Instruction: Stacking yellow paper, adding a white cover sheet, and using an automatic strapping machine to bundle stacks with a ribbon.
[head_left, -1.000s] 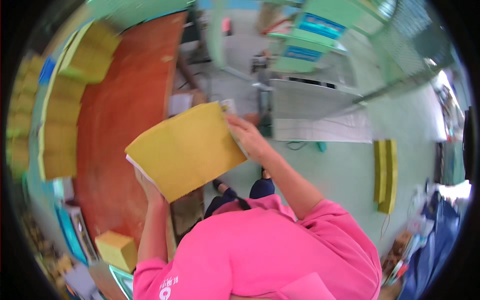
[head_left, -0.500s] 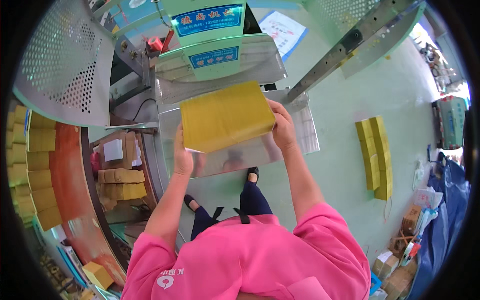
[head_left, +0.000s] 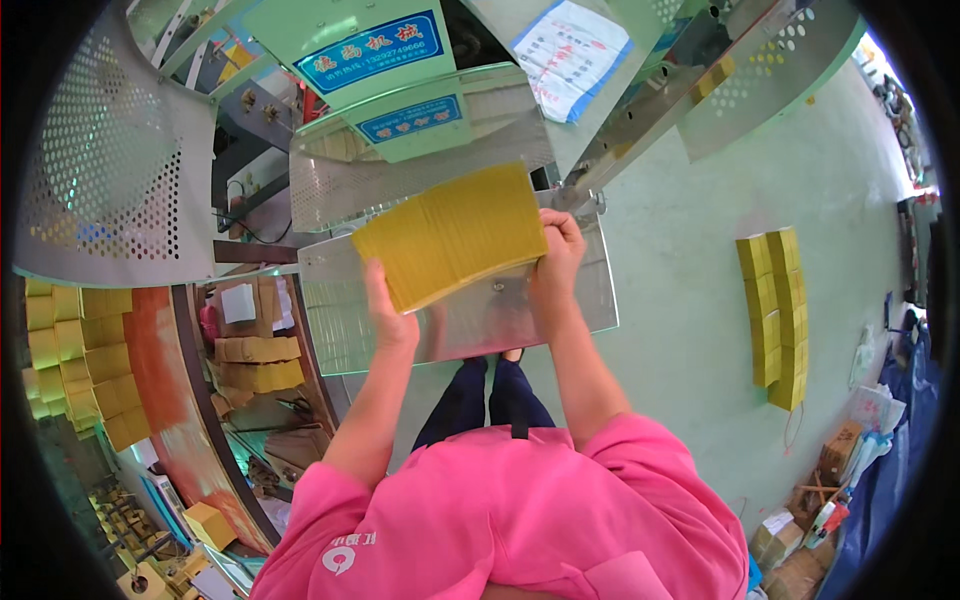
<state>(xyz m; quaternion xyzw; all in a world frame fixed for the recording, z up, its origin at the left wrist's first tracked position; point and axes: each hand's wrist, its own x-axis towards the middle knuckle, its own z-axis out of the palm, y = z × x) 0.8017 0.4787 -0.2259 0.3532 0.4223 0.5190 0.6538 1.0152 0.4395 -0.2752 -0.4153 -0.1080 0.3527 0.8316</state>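
A thick stack of yellow paper sheets (head_left: 455, 237) is held between my two hands over a shiny metal work table (head_left: 460, 325). My left hand (head_left: 388, 305) grips its left end, thumb up along the corner. At the right end my right hand (head_left: 558, 255) is closed round the edge, fingers curled. The stack is tilted, its right side farther from me, and its layered edge shows and bows slightly. Beyond it stands a pale green machine (head_left: 350, 50) with a clear curved guard (head_left: 420, 125) in front.
Perforated metal panels (head_left: 120, 170) flank the machine. On the left, a reddish bench (head_left: 170, 400) carries yellow paper blocks (head_left: 110, 365). More yellow blocks (head_left: 775, 320) lie in two rows on the floor at right, near cartons (head_left: 790, 535) and a blue sheet (head_left: 885, 450). A white printed bag (head_left: 572, 58) lies beside the machine.
I have stepped closer to the machine, and my feet are now together under the table. The stack, still in both hands, has turned so its layered edge shows and bows slightly.
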